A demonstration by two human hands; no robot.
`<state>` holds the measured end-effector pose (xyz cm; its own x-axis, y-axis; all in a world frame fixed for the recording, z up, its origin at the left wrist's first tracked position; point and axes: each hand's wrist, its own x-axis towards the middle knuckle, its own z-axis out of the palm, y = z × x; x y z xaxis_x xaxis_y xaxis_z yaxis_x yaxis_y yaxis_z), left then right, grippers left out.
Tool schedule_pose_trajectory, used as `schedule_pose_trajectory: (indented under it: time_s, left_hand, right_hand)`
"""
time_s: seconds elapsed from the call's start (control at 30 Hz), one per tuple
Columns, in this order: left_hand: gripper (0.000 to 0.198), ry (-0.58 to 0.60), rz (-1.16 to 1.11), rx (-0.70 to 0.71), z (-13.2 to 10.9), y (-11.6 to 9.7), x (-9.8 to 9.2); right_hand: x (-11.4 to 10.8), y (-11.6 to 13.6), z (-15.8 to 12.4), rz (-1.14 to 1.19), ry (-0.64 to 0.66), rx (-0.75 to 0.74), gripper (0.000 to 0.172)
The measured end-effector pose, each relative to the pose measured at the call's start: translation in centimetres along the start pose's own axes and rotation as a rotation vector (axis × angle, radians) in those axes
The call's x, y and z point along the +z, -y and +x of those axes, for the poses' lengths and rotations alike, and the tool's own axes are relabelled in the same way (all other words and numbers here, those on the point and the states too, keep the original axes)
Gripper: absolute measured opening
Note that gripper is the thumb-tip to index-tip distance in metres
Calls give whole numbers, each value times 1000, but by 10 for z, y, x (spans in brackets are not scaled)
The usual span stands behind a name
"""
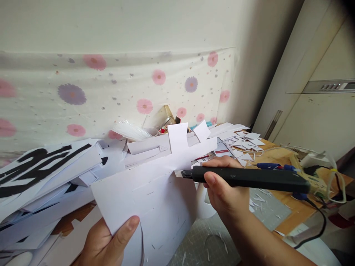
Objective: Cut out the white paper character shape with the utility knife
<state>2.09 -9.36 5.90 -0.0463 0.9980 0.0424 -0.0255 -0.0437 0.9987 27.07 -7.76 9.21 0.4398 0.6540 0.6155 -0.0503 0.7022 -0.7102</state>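
Note:
My left hand (111,240) grips the lower left corner of a white foam board piece (155,181), thumb on its face. Its far edge has cut-out strips standing up. My right hand (227,192) is closed around a thick black-handled cutting knife (244,176), which points left. The short, wide blade (179,173) touches the board near its middle, where a slit shows. Several short dark marks and thin cut lines lie on the lower part of the board. Beneath it is a grey cutting mat (205,240) with thin white offcuts.
Stacked white boards with black lettering (44,166) crowd the left. Small white scraps (246,142) and a phone-like screen (222,147) lie at the back right. A blue-handled tool (274,166) and cables (318,221) are at the right, beside a white cabinet (318,111). Flowered sheeting (124,85) covers the wall.

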Motion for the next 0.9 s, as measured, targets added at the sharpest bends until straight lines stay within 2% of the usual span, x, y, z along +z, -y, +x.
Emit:
schedule_pose_trajectory:
  time_s: [0.1,0.2,0.3,0.37,0.47,0.5,0.6,0.7,0.8,0.9]
  left_hand:
    - [59,-14,-34,-38,6,0,-1]
    - [61,-96,-147,-11,11,-5,4]
    - [61,-196,-273,-56,14,-10,12]
    - [58,-215,-339,-103,13,-13,17]
    - [54,-220,-401,-96,12,-14,23]
    - [54,-218,-409,-86,11,-14,24]
    - [58,-185,-408,-64,9,-14,27]
    - [59,-145,-418,-38,8,-13,29]
    - [57,-97,-409,-24,6,-12,30]
    - [55,-60,-380,11,4,-8,29]
  right_hand:
    - [2,0,4,226,37,33,19]
    - [9,4,4,386,9,86,20]
    - [20,9,-2,414,33,117,28]
    - [26,10,-9,399,130,162,36]
    - [33,9,-18,306,245,243,46]
    - [35,9,-21,258,257,227,43]
    - [43,8,-28,103,229,48,17]
    - [53,6,-32,-62,144,-103,9]
    - [65,1,-34,-177,101,-212,18]
    - [75,-3,-33,-260,120,-328,22]
